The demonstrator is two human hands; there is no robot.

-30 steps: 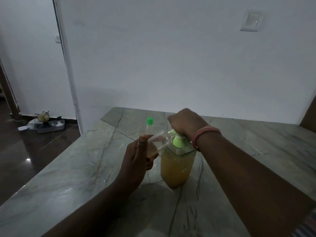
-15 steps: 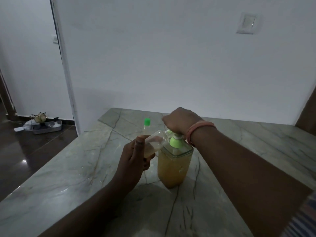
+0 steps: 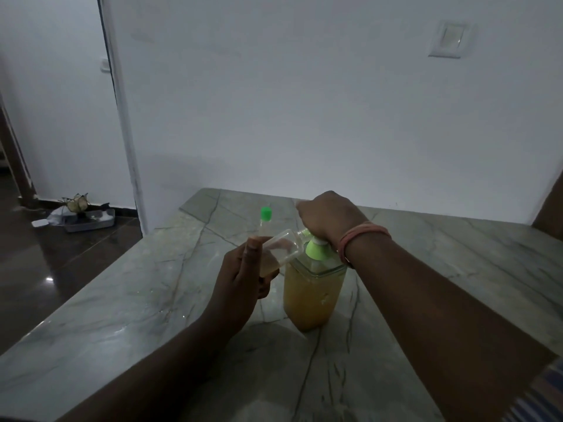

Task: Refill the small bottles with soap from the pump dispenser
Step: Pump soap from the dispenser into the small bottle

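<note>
We tilted the small bottle [image 3: 281, 249] in our curled left hand [image 3: 240, 284] toward the spout, while our right hand [image 3: 327, 216], fingers folded over it, pressed the pump dispenser [image 3: 313, 287] on the tabletop [image 3: 457, 269].

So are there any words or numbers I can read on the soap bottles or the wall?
None can be read.
Pump dispenser: no label or print shows.
Small bottle held by the left hand: clear, no writing.
Green-capped bottle behind it: no writing seen.
Wall switch plate: blank.
The right hand hides the pump top.
</note>
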